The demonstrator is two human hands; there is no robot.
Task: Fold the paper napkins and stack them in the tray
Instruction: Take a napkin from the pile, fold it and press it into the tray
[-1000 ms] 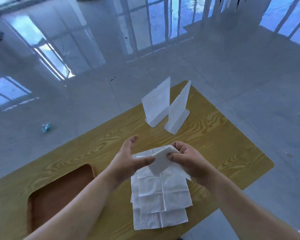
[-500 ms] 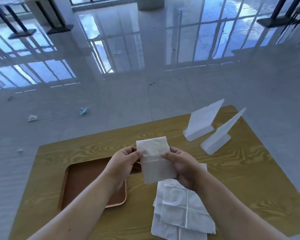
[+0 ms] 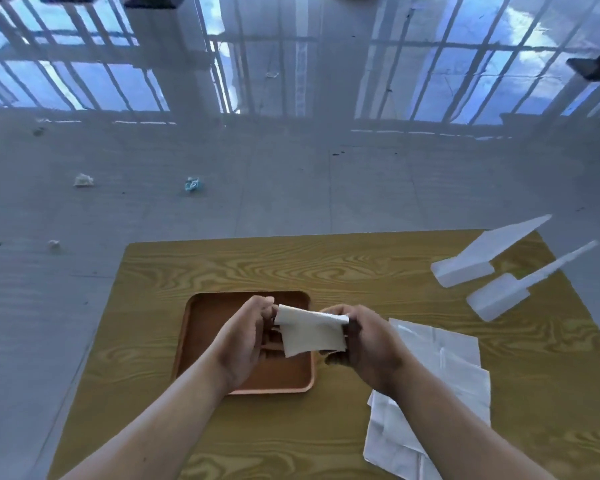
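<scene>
A folded white paper napkin (image 3: 310, 332) hangs in the air above the brown tray (image 3: 219, 306). My left hand (image 3: 246, 337) pinches its left edge and my right hand (image 3: 364, 341) pinches its right edge. The napkin bends over at the top between the two hands. The tray lies in the middle of the wooden table (image 3: 326, 265), partly hidden by my hands and the napkin. A pile of unfolded white napkins (image 3: 447, 372) lies flat on the table to the right, under my right forearm.
Two white upright stands (image 3: 465, 268) (image 3: 499, 299) sit at the table's far right corner. Crumpled scraps of paper (image 3: 84, 180) (image 3: 192, 184) lie on the glossy grey floor beyond the table. The table's far edge runs just behind the tray.
Both hands carried the folded napkin leftward from above the napkin pile to above the tray. The view swung left, so the tray now sits centred and the pile lies to the right.
</scene>
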